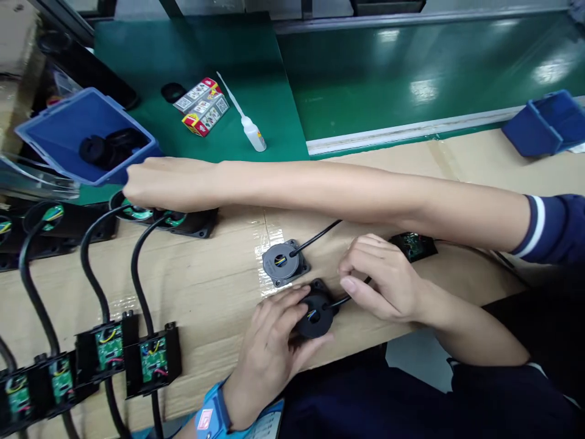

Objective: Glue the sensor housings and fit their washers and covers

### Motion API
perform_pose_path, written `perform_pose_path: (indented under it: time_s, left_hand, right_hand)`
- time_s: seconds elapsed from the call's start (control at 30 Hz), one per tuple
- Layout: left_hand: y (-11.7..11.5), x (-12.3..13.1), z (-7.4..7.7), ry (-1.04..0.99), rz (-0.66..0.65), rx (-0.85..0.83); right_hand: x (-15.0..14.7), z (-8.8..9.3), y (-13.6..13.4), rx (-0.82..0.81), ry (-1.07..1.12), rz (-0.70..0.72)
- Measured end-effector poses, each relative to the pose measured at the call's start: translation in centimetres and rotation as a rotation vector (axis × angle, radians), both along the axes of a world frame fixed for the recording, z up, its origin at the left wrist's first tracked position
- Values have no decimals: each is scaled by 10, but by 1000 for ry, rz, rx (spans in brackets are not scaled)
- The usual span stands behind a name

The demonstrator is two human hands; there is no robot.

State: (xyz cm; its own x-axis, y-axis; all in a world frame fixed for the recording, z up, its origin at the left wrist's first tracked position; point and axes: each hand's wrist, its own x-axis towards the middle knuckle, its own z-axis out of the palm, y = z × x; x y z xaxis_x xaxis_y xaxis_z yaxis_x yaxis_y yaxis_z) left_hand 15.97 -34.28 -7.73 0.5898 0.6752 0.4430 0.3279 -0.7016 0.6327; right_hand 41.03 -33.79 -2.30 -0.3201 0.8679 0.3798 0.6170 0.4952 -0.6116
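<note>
My left hand [278, 341], with a blue watch at the wrist, is closed around the edge of a black round housing [315, 316] with a square flange. Coloured wires show in its opening. A black cable [339, 302] leaves that housing and runs beneath my right hand [384, 277], whose fingers are curled with the thumb over the cable. Just beyond my left fingertips lies a dark grey round flanged housing [282, 263], its own cable [320, 236] passing under another person's arm. A small circuit board [414, 245] in a black case sits past my right hand.
A co-worker's arm [365, 189] crosses from the right to black housings [194, 222] on the left. Cabled circuit-board cases [153, 360] line the cardboard [214, 317]. Behind are blue bins [150, 149] [532, 128], a small box [203, 107] and a white dropper bottle [253, 134].
</note>
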Motion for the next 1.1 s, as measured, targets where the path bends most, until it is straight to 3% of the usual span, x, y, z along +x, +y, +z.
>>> perform_pose_path:
  time_s: [0.07,0.2,0.37,0.5,0.93,1.0,1.1]
  left_hand:
    - [-3,3,-2,-50,5,-117]
    - [-7,-1,6,-168,1,-548]
    - [-14,-9,14,-403,-242,-1070]
    - [-20,-9,13,-583,-375,-1329]
    - [-28,-5,11,-716,-488,-1419]
    - [-29,-4,15,-734,-480,-1413]
    - [-31,-2,25,-751,-387,-1409]
  right_hand:
    - [0,-2,1,-72,-84,50]
    - [-2,0,-3,-125,-54,107]
    - [-7,10,-12,-46,142,182]
    - [-10,16,-19,4,233,221]
    - [-17,14,-27,107,263,282]
    - [-16,15,-33,193,226,189]
    - [-14,13,-51,517,64,-8]
